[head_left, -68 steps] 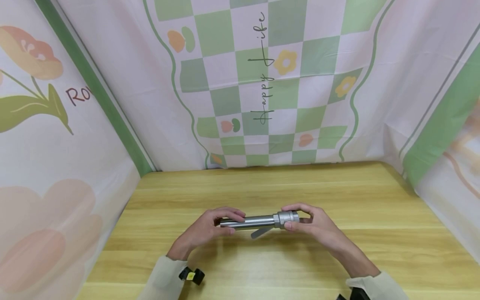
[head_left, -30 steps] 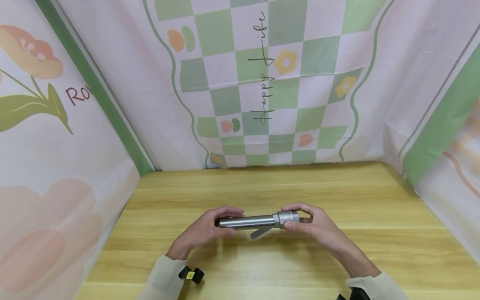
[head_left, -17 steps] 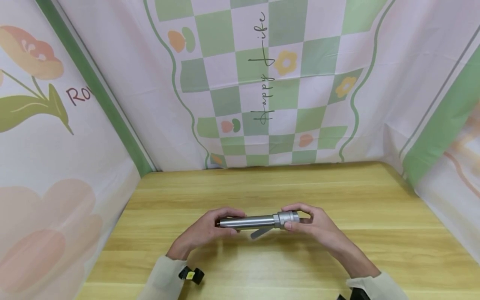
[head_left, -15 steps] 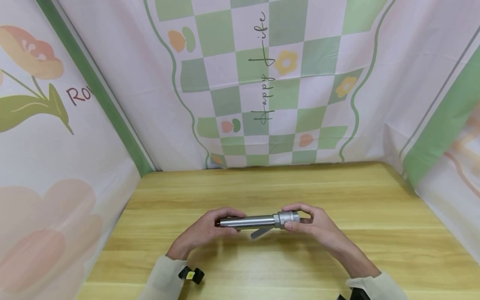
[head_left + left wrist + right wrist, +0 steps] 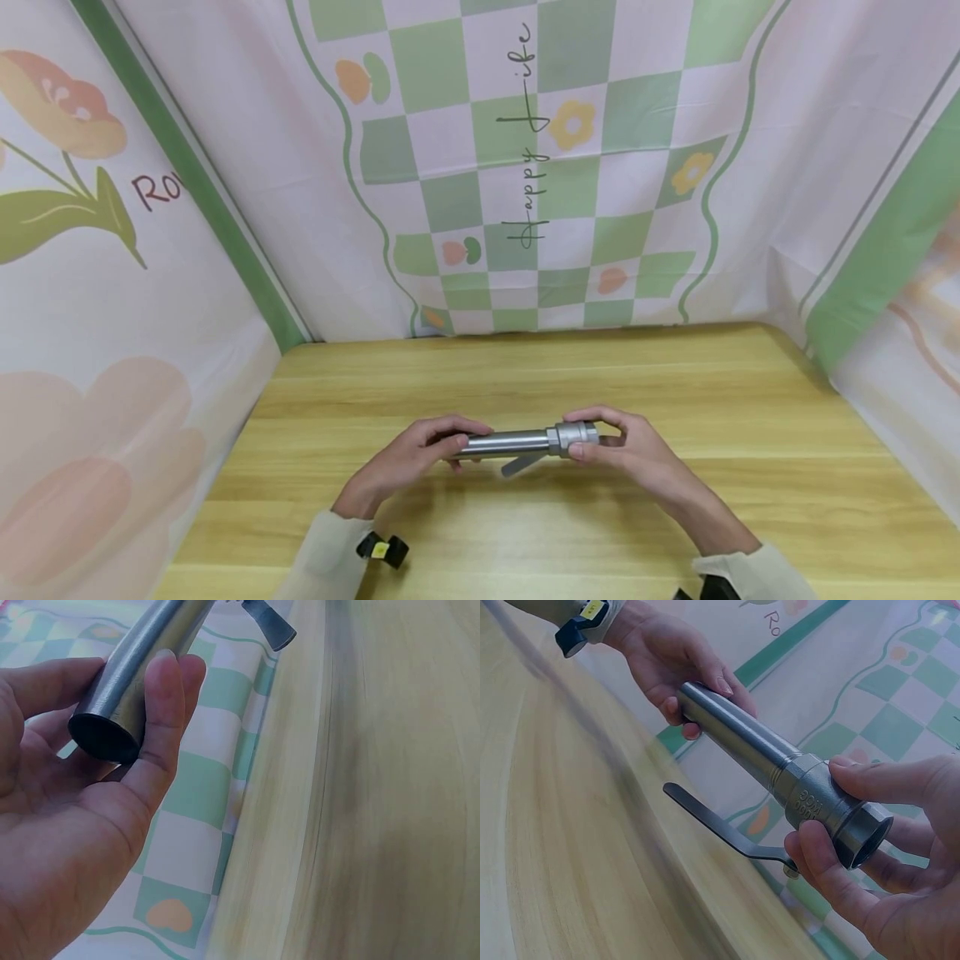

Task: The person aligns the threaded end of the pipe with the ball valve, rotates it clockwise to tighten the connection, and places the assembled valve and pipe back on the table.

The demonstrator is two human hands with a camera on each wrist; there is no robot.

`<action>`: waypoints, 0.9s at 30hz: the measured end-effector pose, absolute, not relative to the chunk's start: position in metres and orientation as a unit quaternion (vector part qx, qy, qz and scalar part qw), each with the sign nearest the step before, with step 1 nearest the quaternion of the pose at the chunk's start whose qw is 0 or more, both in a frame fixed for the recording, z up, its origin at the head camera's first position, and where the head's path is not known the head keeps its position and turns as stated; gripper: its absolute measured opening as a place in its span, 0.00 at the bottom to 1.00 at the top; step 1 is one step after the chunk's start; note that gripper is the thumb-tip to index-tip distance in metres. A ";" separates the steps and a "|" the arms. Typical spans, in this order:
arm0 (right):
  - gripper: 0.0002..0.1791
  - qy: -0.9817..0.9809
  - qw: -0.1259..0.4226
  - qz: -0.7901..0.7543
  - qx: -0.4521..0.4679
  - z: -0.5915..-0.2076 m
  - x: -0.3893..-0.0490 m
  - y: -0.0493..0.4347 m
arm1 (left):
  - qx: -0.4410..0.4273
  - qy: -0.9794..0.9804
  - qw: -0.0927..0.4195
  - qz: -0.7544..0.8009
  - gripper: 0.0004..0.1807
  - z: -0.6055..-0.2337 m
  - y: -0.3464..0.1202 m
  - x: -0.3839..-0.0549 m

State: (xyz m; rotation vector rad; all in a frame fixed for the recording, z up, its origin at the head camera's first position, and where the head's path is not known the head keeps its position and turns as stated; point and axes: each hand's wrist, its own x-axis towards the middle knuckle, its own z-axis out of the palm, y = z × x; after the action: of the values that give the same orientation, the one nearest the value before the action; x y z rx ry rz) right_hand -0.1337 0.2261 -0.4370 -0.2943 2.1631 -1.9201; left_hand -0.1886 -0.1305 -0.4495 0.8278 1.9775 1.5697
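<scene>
A shiny steel pipe (image 5: 512, 444) joins a ball valve (image 5: 572, 437) end to end, held level above the table. My left hand (image 5: 407, 460) grips the pipe's free end, its thumb lying along the near side and its fingertips round the back and underneath. The open end of the pipe (image 5: 124, 694) faces the left palm in the left wrist view. With thumb and fingers my right hand (image 5: 637, 450) holds the valve body. From the valve a flat grey lever handle (image 5: 712, 829) slants down and leftward under the pipe. Raised lettering shows on the valve in the right wrist view.
Below both hands spreads a wood-grain table (image 5: 525, 533). Printed fabric with green checks and flowers hangs along its back edge (image 5: 540, 275), and more fabric closes off the left and right sides. A small black device (image 5: 384, 550) is strapped at the left wrist.
My left thumb has moved up from below the pipe onto its near side, covering the pipe's end in the head view. My right hand and the valve have stayed in place.
</scene>
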 end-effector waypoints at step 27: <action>0.30 0.742 0.116 -0.653 -0.101 -0.437 -0.134 0.226 | 0.319 0.710 0.230 0.584 0.20 -0.451 -0.130 -0.188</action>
State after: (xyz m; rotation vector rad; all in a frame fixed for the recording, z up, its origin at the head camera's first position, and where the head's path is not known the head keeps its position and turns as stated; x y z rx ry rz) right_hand -0.1339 0.2265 -0.4369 -0.2959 2.1726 -1.9132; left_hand -0.1880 -0.1298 -0.4513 0.8788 1.9532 1.6059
